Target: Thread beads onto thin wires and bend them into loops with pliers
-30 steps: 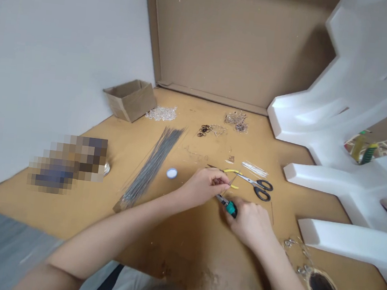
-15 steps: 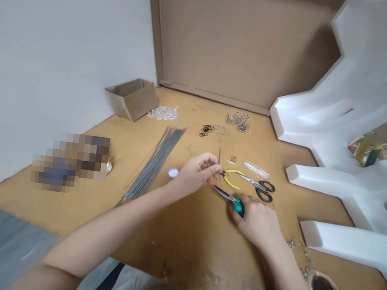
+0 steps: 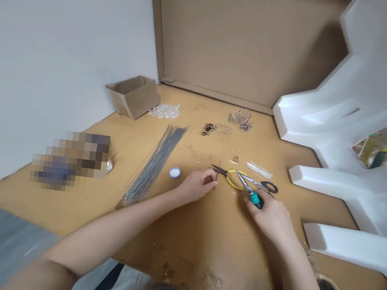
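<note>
My left hand (image 3: pixel 198 183) pinches a thin dark wire (image 3: pixel 216 178) that stands upright between thumb and fingers. My right hand (image 3: pixel 271 218) is wrapped round the teal-and-black handle of a pair of pliers (image 3: pixel 254 198), whose narrow metal jaws point up and to the left. Beyond the hands lie yellow-handled pliers (image 3: pixel 234 182) with dark jaws. Scissors with black handles (image 3: pixel 269 187) overlap them and are partly behind my right hand. A small round blue-and-white lid or dish (image 3: pixel 175 172) sits left of my left hand.
A bundle of grey wires (image 3: pixel 157 164) lies on the left, near a cardboard box (image 3: pixel 134 97) and clear small pieces (image 3: pixel 165 110). Black rings (image 3: pixel 208 129), a wire tangle (image 3: pixel 241 119) and silver rods (image 3: pixel 259 169) lie farther back. White foam (image 3: pixel 330 237) juts in from the right.
My right hand has moved right with the teal pliers, whose jaws now point more upward and lie farther from my left hand. My left hand has come slightly lower with the wire.
</note>
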{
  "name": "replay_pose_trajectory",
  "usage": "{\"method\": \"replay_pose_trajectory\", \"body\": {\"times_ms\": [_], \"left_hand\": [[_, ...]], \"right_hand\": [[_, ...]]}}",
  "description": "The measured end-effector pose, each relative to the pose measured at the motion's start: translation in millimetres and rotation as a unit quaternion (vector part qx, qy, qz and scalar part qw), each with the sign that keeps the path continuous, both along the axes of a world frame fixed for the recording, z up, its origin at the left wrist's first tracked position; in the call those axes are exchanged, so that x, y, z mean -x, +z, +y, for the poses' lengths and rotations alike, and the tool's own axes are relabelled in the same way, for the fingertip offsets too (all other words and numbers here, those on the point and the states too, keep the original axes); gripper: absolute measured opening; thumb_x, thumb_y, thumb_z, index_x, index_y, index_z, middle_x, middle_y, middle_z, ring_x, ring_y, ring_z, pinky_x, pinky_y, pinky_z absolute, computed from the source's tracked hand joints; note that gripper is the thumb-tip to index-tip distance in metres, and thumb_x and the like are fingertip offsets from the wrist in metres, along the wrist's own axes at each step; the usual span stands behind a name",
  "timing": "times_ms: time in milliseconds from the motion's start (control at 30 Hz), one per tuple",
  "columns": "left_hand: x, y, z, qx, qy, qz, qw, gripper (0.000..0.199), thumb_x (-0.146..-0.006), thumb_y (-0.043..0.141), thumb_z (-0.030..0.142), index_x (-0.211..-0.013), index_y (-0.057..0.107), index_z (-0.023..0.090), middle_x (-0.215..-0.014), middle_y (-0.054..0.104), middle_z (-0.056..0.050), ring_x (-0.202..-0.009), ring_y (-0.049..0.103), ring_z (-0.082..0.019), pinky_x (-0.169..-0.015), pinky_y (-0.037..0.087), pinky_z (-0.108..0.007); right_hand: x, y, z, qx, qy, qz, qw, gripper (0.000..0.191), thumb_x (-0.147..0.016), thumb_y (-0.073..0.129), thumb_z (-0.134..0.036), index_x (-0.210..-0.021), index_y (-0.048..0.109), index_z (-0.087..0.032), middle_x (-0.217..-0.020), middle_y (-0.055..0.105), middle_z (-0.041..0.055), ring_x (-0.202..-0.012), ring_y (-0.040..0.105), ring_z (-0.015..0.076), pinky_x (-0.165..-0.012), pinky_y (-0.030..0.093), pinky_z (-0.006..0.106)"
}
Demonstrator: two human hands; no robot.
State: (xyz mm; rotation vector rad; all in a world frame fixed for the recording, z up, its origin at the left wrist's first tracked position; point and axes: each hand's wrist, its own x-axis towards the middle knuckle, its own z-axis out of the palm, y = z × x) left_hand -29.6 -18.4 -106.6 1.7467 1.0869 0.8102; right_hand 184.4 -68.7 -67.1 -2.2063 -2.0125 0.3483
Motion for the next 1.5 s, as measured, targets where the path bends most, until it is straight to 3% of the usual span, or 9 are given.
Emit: {"method": "replay_pose_trajectory", "body": {"times_ms": [167, 300, 467, 667, 900, 1167, 1333, 1500], "left_hand": [[0, 4.9, -7, 0.166, -0.082, -0.179, 0.966, 0.018, -0.073, 0.058, 0.029, -0.078, 0.050, 0.014, -0.063, 0.055, 0.001, -0.060, 0.055, -0.009, -0.063, 0.045, -0.024], [3, 12.0, -14, 0.206, -0.107, -0.200, 0.952, 0.023, -0.072, 0.061, 0.032, -0.082, 0.053, 0.013, -0.063, 0.057, -0.001, -0.061, 0.058, -0.011, -0.063, 0.047, -0.026], [3, 20.4, -19, 0.232, -0.131, -0.199, 0.943, 0.027, -0.071, 0.062, 0.035, -0.083, 0.055, 0.013, -0.062, 0.057, 0.000, -0.059, 0.058, -0.011, -0.059, 0.047, -0.025], [1, 23.7, -24, 0.250, -0.171, -0.193, 0.933, 0.025, -0.073, 0.061, 0.034, -0.084, 0.055, 0.013, -0.061, 0.059, -0.001, -0.055, 0.057, -0.010, -0.056, 0.046, -0.024], [6, 31.9, -24, 0.226, -0.085, -0.253, 0.937, 0.023, -0.072, 0.062, 0.031, -0.087, 0.055, 0.014, -0.064, 0.060, 0.000, -0.059, 0.059, -0.010, -0.058, 0.048, -0.024], [-1, 34.1, -36, 0.285, -0.187, -0.202, 0.918, 0.023, -0.073, 0.062, 0.031, -0.086, 0.059, 0.013, -0.063, 0.059, 0.000, -0.054, 0.058, -0.009, -0.051, 0.045, -0.019], [-1, 30.1, -35, 0.314, -0.214, -0.218, 0.899, 0.032, -0.071, 0.064, 0.028, -0.100, 0.060, 0.014, -0.063, 0.056, 0.002, -0.054, 0.059, -0.009, -0.051, 0.046, -0.019], [1, 29.2, -34, 0.339, -0.247, -0.229, 0.878, 0.037, -0.071, 0.064, 0.024, -0.107, 0.059, 0.017, -0.067, 0.057, 0.001, -0.055, 0.060, -0.010, -0.051, 0.047, -0.020]], "right_hand": [[-1, 4.4, 0, 0.008, 0.051, 0.230, 0.972, 0.028, -0.078, 0.047, -0.042, -0.082, 0.059, -0.017, -0.071, 0.062, 0.0019, -0.064, 0.055, 0.0164, -0.060, 0.041, 0.025], [-4, 4.6, 1, 0.073, 0.098, 0.310, 0.943, 0.032, -0.076, 0.051, -0.041, -0.090, 0.061, -0.015, -0.080, 0.064, 0.0042, -0.072, 0.057, 0.0182, -0.066, 0.043, 0.028], [-4, 4.6, 1, 0.107, 0.138, 0.341, 0.924, 0.033, -0.076, 0.052, -0.039, -0.096, 0.061, -0.015, -0.091, 0.064, 0.0066, -0.083, 0.058, 0.0203, -0.076, 0.044, 0.031], [-1, 12.0, -5, 0.162, 0.156, 0.371, 0.901, 0.027, -0.078, 0.051, -0.037, -0.091, 0.060, -0.015, -0.075, 0.060, 0.0026, -0.072, 0.055, 0.0159, -0.068, 0.044, 0.028], [-2, 17.5, -5, 0.204, 0.165, 0.433, 0.862, 0.026, -0.078, 0.051, -0.032, -0.095, 0.057, -0.014, -0.077, 0.060, 0.0033, -0.072, 0.054, 0.0145, -0.068, 0.043, 0.027], [2, 18.3, -6, 0.188, 0.177, 0.384, 0.887, 0.026, -0.078, 0.052, -0.036, -0.091, 0.059, -0.015, -0.083, 0.060, 0.0032, -0.079, 0.053, 0.0160, -0.071, 0.042, 0.027], [3, 17.5, -4, 0.234, 0.166, 0.412, 0.865, 0.026, -0.078, 0.053, -0.036, -0.089, 0.059, -0.014, -0.076, 0.058, 0.0026, -0.067, 0.051, 0.0133, -0.061, 0.041, 0.025], [1, 17.8, -4, 0.268, 0.170, 0.459, 0.830, 0.027, -0.078, 0.053, -0.038, -0.086, 0.059, -0.013, -0.078, 0.060, 0.0052, -0.070, 0.053, 0.0144, -0.062, 0.043, 0.027]]}}
